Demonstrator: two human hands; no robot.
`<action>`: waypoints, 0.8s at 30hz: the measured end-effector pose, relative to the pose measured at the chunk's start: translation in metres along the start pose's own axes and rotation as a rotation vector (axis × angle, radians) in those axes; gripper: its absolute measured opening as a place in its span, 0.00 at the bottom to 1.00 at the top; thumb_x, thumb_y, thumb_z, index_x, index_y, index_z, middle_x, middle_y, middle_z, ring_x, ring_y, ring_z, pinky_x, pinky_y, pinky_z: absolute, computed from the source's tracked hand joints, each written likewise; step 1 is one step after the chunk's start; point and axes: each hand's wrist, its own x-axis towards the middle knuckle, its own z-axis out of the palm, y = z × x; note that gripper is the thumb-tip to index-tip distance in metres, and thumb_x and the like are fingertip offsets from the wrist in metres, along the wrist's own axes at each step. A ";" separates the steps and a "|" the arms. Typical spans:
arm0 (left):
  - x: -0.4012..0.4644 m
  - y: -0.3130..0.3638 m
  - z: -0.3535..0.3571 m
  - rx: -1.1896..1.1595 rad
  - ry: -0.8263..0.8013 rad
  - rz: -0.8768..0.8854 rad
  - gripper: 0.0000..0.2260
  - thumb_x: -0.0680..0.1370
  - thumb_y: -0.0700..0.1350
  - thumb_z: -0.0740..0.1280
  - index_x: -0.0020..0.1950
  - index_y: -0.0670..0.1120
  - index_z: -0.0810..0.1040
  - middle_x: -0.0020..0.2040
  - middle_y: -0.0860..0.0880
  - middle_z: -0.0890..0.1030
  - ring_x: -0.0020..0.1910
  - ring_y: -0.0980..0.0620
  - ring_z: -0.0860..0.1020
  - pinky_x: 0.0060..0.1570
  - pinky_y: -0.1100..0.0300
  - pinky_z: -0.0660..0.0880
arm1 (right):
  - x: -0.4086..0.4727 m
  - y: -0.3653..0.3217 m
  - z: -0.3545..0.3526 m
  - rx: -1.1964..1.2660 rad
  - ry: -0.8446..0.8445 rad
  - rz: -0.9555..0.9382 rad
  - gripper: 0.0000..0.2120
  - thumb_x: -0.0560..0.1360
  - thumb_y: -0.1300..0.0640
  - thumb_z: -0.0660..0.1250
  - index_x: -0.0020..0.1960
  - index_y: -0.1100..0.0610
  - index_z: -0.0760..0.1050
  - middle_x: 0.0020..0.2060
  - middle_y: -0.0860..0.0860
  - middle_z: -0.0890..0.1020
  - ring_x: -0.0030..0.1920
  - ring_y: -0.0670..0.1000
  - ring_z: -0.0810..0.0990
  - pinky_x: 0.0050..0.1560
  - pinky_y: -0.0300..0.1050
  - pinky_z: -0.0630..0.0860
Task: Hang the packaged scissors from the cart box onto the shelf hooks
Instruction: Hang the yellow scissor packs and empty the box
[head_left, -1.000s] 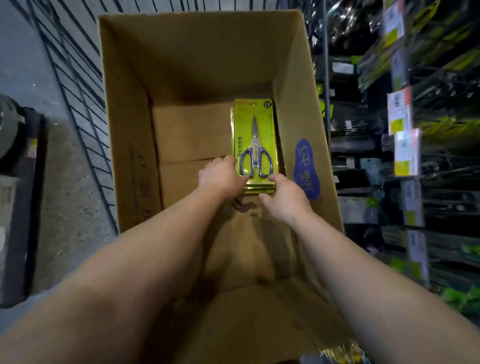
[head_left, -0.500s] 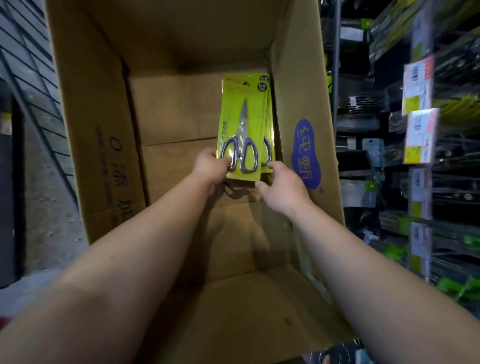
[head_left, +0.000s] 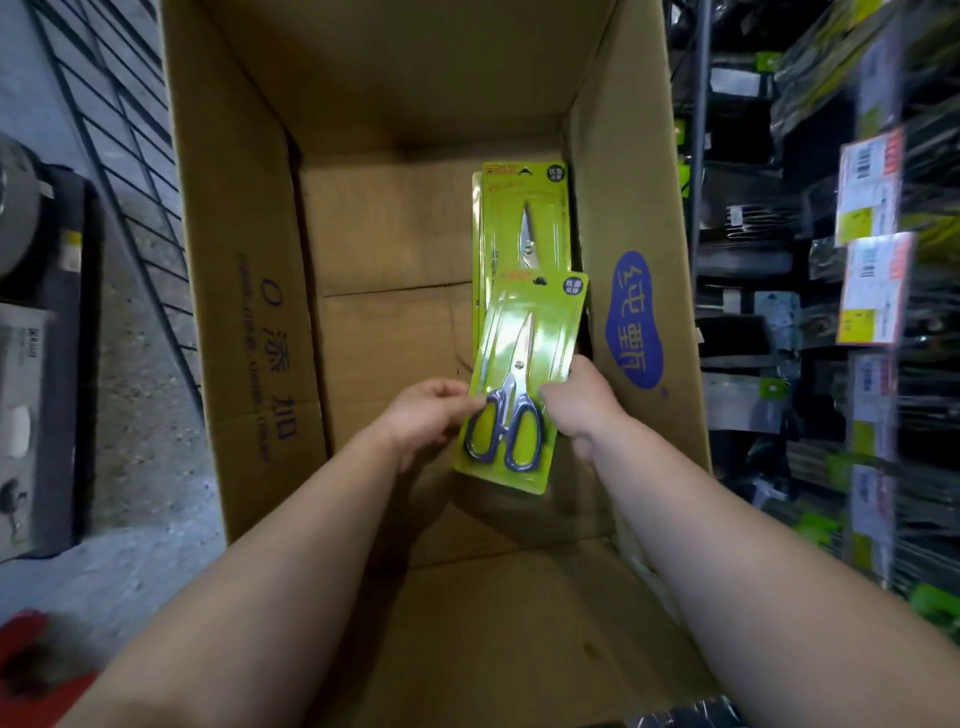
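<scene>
A yellow-green scissors package (head_left: 524, 374) with blue-handled scissors is held up inside the open cardboard box (head_left: 244, 291). My left hand (head_left: 431, 415) pinches its left edge near the handles. My right hand (head_left: 579, 402) grips its right edge. Under and beyond it, a stack of more packaged scissors (head_left: 524, 218) lies on the box floor against the right wall. The shelf (head_left: 810, 270) stands to the right of the box, with dark packaged goods on it; its hooks are too blurred to make out.
Price tags (head_left: 867, 187) hang along the shelf front on the right. A blue label (head_left: 634, 317) marks the box's right wall. A wire cart grid (head_left: 130, 171) and grey floor lie left of the box, with dark equipment (head_left: 41, 338) at the far left.
Both hands have lifted one package off the stack and drawn it toward me. The rest of the stack stays on the box floor.
</scene>
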 end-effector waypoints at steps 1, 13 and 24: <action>0.003 0.007 0.000 -0.016 0.036 0.028 0.18 0.73 0.52 0.74 0.59 0.47 0.78 0.51 0.47 0.84 0.48 0.48 0.82 0.40 0.59 0.71 | 0.000 0.004 0.001 -0.029 -0.030 0.028 0.15 0.76 0.68 0.58 0.60 0.57 0.72 0.52 0.54 0.79 0.48 0.56 0.78 0.38 0.41 0.72; 0.056 0.098 0.043 0.015 0.378 0.215 0.32 0.72 0.52 0.76 0.71 0.42 0.69 0.65 0.45 0.76 0.61 0.46 0.76 0.61 0.54 0.75 | -0.017 0.058 0.005 -0.038 -0.060 0.236 0.13 0.76 0.66 0.56 0.58 0.62 0.73 0.47 0.56 0.77 0.40 0.53 0.74 0.40 0.43 0.72; 0.035 0.061 0.014 -0.101 0.374 0.061 0.13 0.77 0.35 0.70 0.59 0.43 0.74 0.52 0.43 0.81 0.35 0.53 0.76 0.26 0.60 0.76 | -0.028 0.053 0.000 0.065 -0.045 0.190 0.10 0.76 0.66 0.55 0.52 0.58 0.72 0.41 0.53 0.74 0.34 0.50 0.68 0.32 0.41 0.65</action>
